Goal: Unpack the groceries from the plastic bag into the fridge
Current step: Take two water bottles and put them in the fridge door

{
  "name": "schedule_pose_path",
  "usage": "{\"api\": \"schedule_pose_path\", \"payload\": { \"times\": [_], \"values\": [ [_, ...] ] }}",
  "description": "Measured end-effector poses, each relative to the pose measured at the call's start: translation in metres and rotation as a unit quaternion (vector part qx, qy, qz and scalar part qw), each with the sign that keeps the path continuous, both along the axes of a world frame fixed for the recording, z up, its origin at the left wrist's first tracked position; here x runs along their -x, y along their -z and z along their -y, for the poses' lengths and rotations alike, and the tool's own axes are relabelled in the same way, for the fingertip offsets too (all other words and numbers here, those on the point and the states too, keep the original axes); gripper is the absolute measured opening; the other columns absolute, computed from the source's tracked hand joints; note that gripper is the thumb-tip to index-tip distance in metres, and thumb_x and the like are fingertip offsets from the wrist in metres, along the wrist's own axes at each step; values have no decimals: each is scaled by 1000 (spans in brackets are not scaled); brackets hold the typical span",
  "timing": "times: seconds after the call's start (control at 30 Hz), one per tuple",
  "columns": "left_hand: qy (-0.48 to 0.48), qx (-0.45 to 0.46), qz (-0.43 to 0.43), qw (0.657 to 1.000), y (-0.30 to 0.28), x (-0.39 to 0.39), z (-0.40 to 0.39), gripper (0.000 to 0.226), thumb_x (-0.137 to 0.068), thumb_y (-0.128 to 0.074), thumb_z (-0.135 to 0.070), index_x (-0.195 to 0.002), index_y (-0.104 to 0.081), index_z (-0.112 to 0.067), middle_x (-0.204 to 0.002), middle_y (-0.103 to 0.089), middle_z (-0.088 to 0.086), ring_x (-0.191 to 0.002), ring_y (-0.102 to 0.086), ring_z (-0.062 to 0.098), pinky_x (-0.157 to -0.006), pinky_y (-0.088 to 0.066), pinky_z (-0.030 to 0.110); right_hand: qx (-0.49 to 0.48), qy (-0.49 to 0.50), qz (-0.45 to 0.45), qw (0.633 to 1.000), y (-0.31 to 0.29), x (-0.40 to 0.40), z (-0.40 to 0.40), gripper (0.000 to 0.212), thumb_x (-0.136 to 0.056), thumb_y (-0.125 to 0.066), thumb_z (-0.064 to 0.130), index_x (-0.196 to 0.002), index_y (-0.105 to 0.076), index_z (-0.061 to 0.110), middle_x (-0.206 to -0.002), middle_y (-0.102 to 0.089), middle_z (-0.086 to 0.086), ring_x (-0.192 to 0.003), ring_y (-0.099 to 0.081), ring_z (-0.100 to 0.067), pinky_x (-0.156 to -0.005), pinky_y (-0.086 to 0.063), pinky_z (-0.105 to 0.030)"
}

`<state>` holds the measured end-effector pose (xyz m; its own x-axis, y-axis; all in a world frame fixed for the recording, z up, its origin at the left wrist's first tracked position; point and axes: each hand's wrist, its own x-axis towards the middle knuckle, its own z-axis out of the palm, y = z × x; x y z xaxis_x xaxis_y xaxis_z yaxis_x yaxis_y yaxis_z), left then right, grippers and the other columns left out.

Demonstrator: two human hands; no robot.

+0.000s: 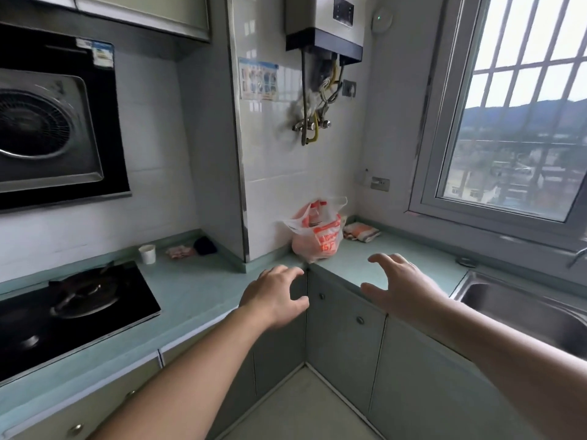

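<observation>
A plastic bag (317,235) is sitting on the green counter (197,290), near the counter's front edge where it bends at the inside corner. The bag is see-through white with orange-red print. It is standing up, full and lumpy, and its handles are poking upward. A bottle with a red cap is showing inside it.

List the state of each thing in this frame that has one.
Pink-and-orange plastic bag: upright on the green countertop, still full, untouched.
Left hand: open, reaching, holding nothing.
Right hand: open, fingers spread, holding nothing.
White paper cup: upright.
Grey cabinet doors: closed.
Black gas stove: no flame visible.
</observation>
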<state>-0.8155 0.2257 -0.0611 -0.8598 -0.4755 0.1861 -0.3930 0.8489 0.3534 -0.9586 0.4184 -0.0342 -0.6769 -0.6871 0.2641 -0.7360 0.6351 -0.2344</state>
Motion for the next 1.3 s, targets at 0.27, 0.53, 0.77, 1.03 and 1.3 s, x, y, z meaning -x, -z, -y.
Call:
{"api": "schedule_pose_path", "payload": {
  "times": [0.27,0.53,0.77,1.03,1.3],
  "values": [
    [7,7,7,1000,14,99,70,54,-85,-54,-44,-137,-43,-34,-142,-42,-12,-129,-41,14,-102,-41,35,1,-3,-9,1000,26,106,85,60,-88,-52,54,-141,-34,30,-138,-46,2,-122,-47,-19,-87,-46,-33],
    [6,21,17,1000,-4,218,162,56,-84,-57,-42,-137,-45,-31,-139,-46,-9,-129,-42,16,-104,-40,37,18,-23,36,999,36,221,177,62,-88,-54,53,-141,-34,28,-139,-48,-1,-122,-50,-21,-94,-50,-40],
    [45,20,28,998,-2,318,215,59,-85,-59,-43,-139,-42,-30,-143,-44,-6,-131,-40,18,-104,-40,38,19,-13,36,999,26,305,233,62,-87,-55,55,-139,-36,28,-138,-50,-2,-118,-54,-22,-92,-52,-40],
    [84,-26,-2,996,21,443,302,55,-86,-62,-48,-135,-46,-27,-138,-49,-6,-120,-50,13,-92,-45,29,14,29,88,996,35,397,316,58,-87,-62,45,-138,-44,23,-136,-53,0,-115,-57,-19,-94,-50,-33],
    [85,-96,28,991,58,543,382,62,-84,-64,-47,-139,-42,-27,-144,-45,-6,-124,-50,16,-97,-43,31,2,49,140,989,61,481,395,57,-86,-64,41,-137,-45,23,-135,-53,0,-112,-57,-18,-90,-50,-31]
  ]
}}
